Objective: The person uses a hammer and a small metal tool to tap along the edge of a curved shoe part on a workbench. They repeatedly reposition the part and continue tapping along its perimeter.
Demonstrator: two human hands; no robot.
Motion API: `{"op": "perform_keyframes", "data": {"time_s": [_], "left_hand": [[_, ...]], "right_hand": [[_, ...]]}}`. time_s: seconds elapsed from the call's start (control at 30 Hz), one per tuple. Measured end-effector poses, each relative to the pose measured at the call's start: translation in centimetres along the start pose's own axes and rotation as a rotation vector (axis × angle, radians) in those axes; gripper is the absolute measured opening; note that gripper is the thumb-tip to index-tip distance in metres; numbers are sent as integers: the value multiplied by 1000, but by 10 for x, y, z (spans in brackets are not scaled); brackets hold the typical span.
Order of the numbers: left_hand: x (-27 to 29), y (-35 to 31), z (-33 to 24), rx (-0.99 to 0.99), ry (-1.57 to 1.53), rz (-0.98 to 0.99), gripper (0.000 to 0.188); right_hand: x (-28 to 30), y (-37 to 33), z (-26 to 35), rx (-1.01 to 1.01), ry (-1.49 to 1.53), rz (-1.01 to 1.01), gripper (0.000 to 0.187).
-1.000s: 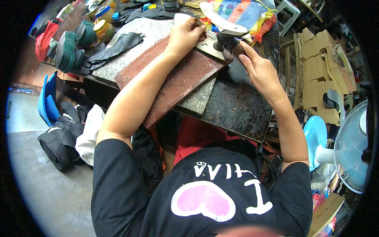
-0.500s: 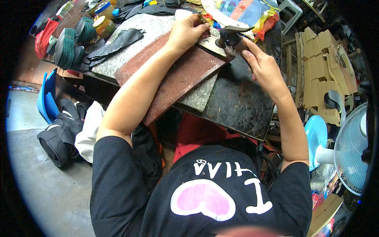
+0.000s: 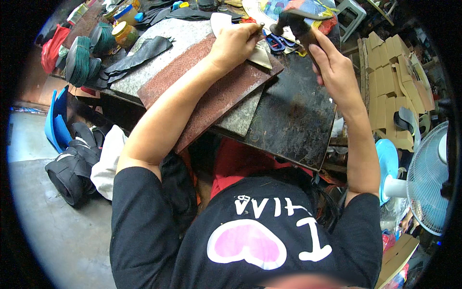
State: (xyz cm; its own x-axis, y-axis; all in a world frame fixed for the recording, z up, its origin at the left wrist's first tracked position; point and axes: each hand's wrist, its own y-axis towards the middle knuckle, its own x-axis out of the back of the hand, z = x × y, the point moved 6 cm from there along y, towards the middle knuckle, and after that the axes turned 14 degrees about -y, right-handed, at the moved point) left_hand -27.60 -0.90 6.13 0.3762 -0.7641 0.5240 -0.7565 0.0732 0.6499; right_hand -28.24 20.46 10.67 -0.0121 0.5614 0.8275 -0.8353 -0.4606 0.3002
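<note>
My right hand (image 3: pixel 334 70) is wrapped round the handle of a hammer (image 3: pixel 291 24), whose dark head is raised just to the right of my left hand. Between the pinched fingers of my left hand (image 3: pixel 236 44) stands a small metal punch (image 3: pixel 262 25); only its top shows above the fingers. Beneath that hand lies a cream-coloured flat piece (image 3: pixel 260 58), partly covered by the fingers. It rests on a reddish-brown rough board (image 3: pixel 211 96) near its far right corner. A white piece (image 3: pixel 220 21) shows just beyond my left wrist.
The brown board lies over a grey stone slab (image 3: pixel 243 118) on a black table (image 3: pixel 293 125). Black strips (image 3: pixel 142 60), green wire spools (image 3: pixel 82 60) and a yellow-lidded jar (image 3: pixel 125 32) sit at the left. Blue-handled scissors (image 3: pixel 275 44) lie beyond the hammer. A fan (image 3: pixel 428 178) stands at right.
The hammer has lifted up and to the right, away from the cream piece, with my right hand. My left hand has shifted slightly right, and the metal top now shows in its fingers.
</note>
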Motion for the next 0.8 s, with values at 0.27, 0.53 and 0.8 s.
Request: {"op": "perform_keyframes", "data": {"time_s": [0.27,0.53,0.8], "left_hand": [[1,-13,34,458,-622,-156,24],[-8,-17,50,560,-802,-105,18],[0,-9,23,278,-368,-65,22]], "right_hand": [[-38,-18,-19,33,-243,155,42],[-39,-18,-29,-1,-197,150,43],[-21,-9,-12,71,-81,99,39]]}}
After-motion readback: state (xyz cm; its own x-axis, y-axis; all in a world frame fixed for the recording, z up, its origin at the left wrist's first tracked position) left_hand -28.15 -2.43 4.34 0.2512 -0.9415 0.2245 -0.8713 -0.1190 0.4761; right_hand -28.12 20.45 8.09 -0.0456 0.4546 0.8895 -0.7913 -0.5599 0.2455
